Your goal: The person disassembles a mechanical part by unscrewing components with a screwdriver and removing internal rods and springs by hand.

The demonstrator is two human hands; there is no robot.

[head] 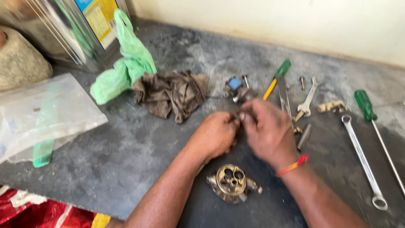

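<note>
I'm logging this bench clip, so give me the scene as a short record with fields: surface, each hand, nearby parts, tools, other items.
surface: dark grey worktop
left hand: left hand pinched shut on a small part, too blurred to identify
right hand: right hand, fingertips meeting the left's at that part
nearest part: brass round housing, below the wrists
tools: long ring spanner; two green-handled screwdrivers; small open spanner; spring
other: brown rag; green plastic bag
</note>
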